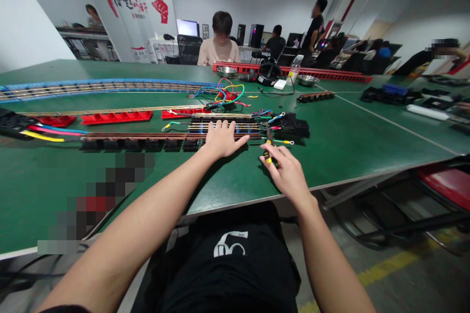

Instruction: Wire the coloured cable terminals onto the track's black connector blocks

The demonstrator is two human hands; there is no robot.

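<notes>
My left hand [223, 141] lies with fingers spread across a row of metal conductor rails [242, 127] set in black and blue holders. In my right hand [284, 168] is a pair of pliers [268, 149] with yellow and black handles; its dark jaws are at the right end of the rails. Close to the jaws are a yellow-green wire [284, 142] ending in a ring terminal and a black housing [293, 125]. A long brown rail [147, 136] on black holders runs left from under my left hand. What exactly the jaws touch is too small to tell.
Red holders [116, 117] and a long blue rail assembly [110, 88] lie farther back on the green table [348, 142]. Loose coloured wires [229, 93], a metal bowl [226, 72], a bottle [294, 66] and a long red rail [341, 74] are beyond. Another person [219, 44] sits opposite.
</notes>
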